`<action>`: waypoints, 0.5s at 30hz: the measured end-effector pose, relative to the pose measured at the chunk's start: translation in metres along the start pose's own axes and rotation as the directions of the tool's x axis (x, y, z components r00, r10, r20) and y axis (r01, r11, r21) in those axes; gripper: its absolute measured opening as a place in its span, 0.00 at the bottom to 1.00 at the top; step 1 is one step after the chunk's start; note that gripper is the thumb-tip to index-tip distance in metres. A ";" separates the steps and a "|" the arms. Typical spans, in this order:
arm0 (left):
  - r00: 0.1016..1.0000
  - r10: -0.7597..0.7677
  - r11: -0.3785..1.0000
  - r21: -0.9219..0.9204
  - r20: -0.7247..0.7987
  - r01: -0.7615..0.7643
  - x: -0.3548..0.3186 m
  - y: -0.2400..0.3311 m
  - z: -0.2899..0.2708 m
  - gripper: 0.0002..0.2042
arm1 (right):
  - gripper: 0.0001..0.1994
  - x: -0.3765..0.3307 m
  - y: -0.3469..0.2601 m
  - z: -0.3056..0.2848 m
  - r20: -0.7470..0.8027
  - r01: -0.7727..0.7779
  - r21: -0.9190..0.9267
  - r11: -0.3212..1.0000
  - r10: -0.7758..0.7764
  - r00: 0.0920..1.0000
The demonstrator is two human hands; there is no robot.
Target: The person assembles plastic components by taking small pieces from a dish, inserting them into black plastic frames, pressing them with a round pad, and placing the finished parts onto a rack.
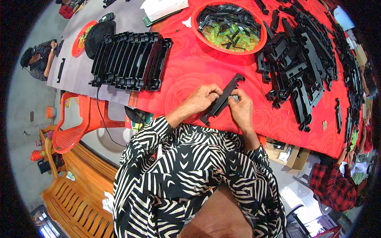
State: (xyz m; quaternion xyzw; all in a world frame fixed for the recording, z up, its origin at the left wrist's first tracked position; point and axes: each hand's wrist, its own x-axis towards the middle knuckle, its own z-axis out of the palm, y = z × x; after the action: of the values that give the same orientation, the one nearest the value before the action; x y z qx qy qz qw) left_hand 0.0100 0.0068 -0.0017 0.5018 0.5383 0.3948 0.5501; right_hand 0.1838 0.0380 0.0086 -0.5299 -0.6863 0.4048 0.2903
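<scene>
Zebra-striped sleeves, both hands' fingers pinching a long notched black plastic bracket.

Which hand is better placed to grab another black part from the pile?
Probably right. The right hand is nearer the pile of black parts, while the left hand grips the black strip farther from it.

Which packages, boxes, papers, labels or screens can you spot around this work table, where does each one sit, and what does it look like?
Open brown cardboard box: below the table's near edge, right of the person; holds white and dark bits.
White sheet of paper: far end of the table, left of the round red plastic basin; flat, on a dark board.
Small tan tag: on the red tablecloth, near the right edge.
No screens show.
</scene>
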 end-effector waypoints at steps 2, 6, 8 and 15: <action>1.000 0.000 0.999 -0.044 0.026 0.001 0.002 -0.002 -0.001 0.09 | 0.05 0.004 0.004 -0.002 0.034 -0.023 0.077 0.997 0.021 0.999; 0.993 -0.097 0.940 -0.320 0.073 0.115 0.008 0.000 0.001 0.09 | 0.03 0.009 0.022 0.000 0.066 -0.118 0.348 0.930 0.101 0.993; 0.985 -0.169 0.912 -0.371 0.045 0.173 0.010 0.000 0.007 0.08 | 0.03 0.010 0.025 0.001 0.069 -0.114 0.436 0.892 0.094 0.993; 0.996 0.045 0.997 0.063 -0.081 -0.040 0.015 -0.005 0.013 0.05 | 0.02 0.014 0.001 -0.013 0.013 -0.056 0.378 0.924 0.055 0.998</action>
State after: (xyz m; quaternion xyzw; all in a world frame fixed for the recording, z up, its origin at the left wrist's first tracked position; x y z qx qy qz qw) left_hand 0.0236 0.0191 -0.0102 0.5130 0.5614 0.4101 0.5035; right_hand 0.1910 0.0552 0.0133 -0.4830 -0.5804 0.5380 0.3746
